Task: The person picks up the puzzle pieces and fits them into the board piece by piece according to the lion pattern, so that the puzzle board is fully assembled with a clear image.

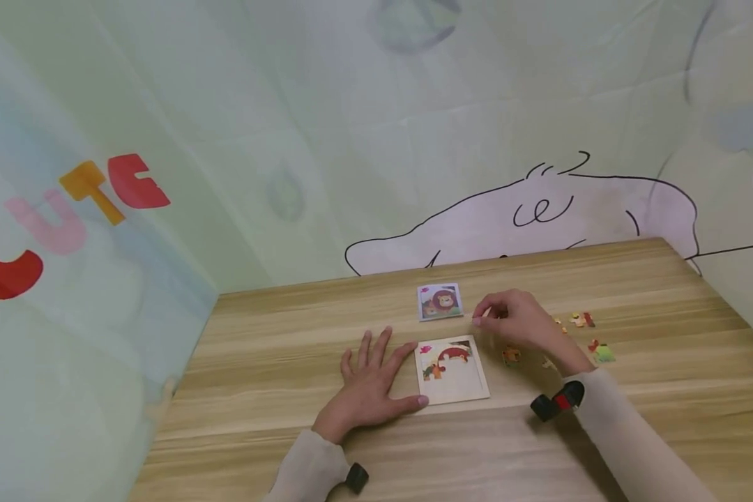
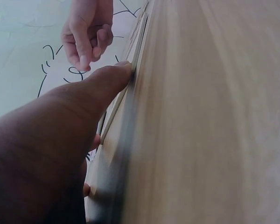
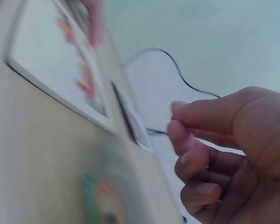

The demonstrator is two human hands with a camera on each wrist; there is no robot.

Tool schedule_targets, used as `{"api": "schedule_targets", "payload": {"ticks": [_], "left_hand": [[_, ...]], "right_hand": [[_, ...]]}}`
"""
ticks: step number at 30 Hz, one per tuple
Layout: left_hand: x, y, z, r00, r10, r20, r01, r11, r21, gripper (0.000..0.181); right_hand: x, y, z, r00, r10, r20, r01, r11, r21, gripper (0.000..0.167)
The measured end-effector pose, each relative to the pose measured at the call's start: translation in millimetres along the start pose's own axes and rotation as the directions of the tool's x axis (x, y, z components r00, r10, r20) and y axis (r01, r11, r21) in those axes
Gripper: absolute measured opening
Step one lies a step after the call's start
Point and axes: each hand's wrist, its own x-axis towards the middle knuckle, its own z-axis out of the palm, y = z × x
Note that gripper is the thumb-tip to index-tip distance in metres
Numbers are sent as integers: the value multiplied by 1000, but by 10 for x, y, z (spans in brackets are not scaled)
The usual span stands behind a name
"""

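Observation:
A square puzzle board (image 1: 458, 387) lies on the wooden table, its upper part partly filled with lion-picture pieces. My left hand (image 1: 371, 387) is spread flat at the board's left side, thumb and index finger touching its edge. My right hand (image 1: 514, 321) hovers to the upper right of the board. In the right wrist view its fingers (image 3: 196, 158) are curled and the thumb meets the index fingertip, with no piece visible between them. Beneath and beside that hand are loose pieces, among them an orange-brown piece (image 1: 510, 355) and a green and red piece (image 1: 601, 351).
A small lion picture card (image 1: 440, 302) lies behind the board. Another loose piece (image 1: 582, 319) rests at the right, with more pieces partly hidden by the right arm. The table (image 1: 276, 348) meets a printed cloth backdrop (image 1: 314, 139) at its far and left edges.

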Motion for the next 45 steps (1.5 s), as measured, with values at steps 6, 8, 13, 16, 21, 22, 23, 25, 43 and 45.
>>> {"api": "schedule_targets", "payload": {"ticks": [6, 8, 13, 16, 21, 22, 23, 25, 43, 45], "left_hand": [[14, 4, -4, 1000, -16, 8, 16, 1000, 14, 91], [20, 7, -6, 1000, -22, 12, 22, 1000, 18, 91], [27, 8, 1, 999, -29, 14, 29, 999, 20, 91], [20, 9, 6, 999, -30, 14, 30, 999, 16, 91], [10, 10, 19, 1000, -26, 13, 26, 1000, 9, 92], [11, 8, 21, 1000, -26, 14, 26, 1000, 10, 92], [12, 6, 23, 1000, -26, 14, 26, 1000, 12, 92], [15, 0, 27, 1000, -28, 14, 27, 999, 20, 91], [22, -1, 14, 1000, -20, -1, 20, 999, 25, 92], [20, 2, 13, 1000, -19, 0, 19, 1000, 25, 92]], "right_hand": [[-52, 75, -303, 998, 59, 13, -59, 998, -17, 10], [-70, 108, -377, 998, 63, 23, -62, 998, -25, 11], [-116, 196, -527, 992, 104, 73, -101, 994, -40, 17], [-141, 237, -604, 983, 151, 103, -149, 988, -32, 22], [-168, 312, -692, 976, 177, 126, -173, 984, -38, 25], [-171, 330, -704, 976, 174, 130, -171, 985, -38, 25], [-175, 344, -715, 975, 176, 134, -172, 984, -37, 25], [-185, 377, -739, 972, 182, 147, -179, 983, -35, 25], [-215, 582, -823, 954, 256, 158, -227, 957, -182, 42], [-213, 592, -814, 956, 245, 160, -212, 957, -196, 41]]}}
